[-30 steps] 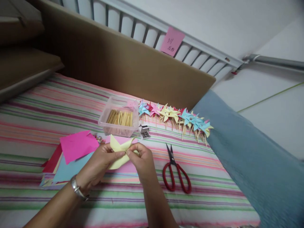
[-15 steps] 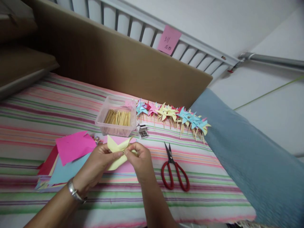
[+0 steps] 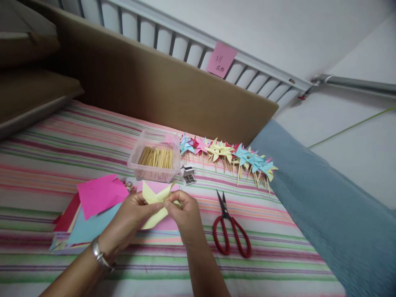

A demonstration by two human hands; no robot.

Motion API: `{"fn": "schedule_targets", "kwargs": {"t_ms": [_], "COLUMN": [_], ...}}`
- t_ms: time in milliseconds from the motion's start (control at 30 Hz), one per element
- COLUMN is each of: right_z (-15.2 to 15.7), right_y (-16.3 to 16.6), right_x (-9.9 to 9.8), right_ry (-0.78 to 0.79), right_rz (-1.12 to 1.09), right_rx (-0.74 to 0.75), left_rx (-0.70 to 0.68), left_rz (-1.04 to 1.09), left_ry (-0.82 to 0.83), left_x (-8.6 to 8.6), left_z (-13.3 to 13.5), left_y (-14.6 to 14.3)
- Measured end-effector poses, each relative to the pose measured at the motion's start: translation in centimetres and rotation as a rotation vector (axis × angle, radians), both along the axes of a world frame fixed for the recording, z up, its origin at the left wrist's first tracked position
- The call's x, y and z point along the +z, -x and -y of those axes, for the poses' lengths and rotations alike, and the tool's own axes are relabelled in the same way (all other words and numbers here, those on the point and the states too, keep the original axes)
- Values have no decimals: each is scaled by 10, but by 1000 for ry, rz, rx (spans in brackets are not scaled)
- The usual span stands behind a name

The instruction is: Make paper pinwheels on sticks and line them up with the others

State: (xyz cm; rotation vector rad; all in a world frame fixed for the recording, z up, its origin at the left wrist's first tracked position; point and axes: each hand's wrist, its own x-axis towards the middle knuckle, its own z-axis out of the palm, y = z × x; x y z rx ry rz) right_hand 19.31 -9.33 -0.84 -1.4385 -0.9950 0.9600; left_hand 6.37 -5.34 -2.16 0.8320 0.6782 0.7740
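A pale yellow paper piece [image 3: 154,199], cut and folded towards its middle, is held just above the striped cloth [image 3: 62,144]. My left hand [image 3: 131,218] grips its left side, thumb and fingers closed on the paper. My right hand [image 3: 184,214] pinches its centre, fingers pressed together. A pink sheet [image 3: 165,222] lies flat under both hands.
A clear plastic tub [image 3: 156,159] of wooden sticks stands behind the hands, a small box of pins [image 3: 188,174] beside it. A row of finished paper pinwheels [image 3: 229,154] runs right. Red-handled scissors [image 3: 230,229] lie right. Coloured paper squares [image 3: 93,206] are stacked left. A cardboard wall [image 3: 154,86] stands behind.
Both hands have stayed closed on the yellow paper, fingers shifting slightly at its centre. The view has drifted a little; nothing on the cloth has moved.
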Motion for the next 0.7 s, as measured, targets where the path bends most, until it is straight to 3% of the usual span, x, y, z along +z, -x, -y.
{"fn": "schedule_targets", "kwargs": {"t_ms": [433,700], "right_z": [-2,1], "right_y": [6,6], "right_x": [5,9], "right_ry": [-2,-76], "right_rz": [39,33], "right_rx": [-59,-12], "left_rx": [44,62], "left_rz": [-118,-150], "left_ry": [45,49], "left_x": [6,-6], "left_z": [0,-4], "left_y": [-1,0]}}
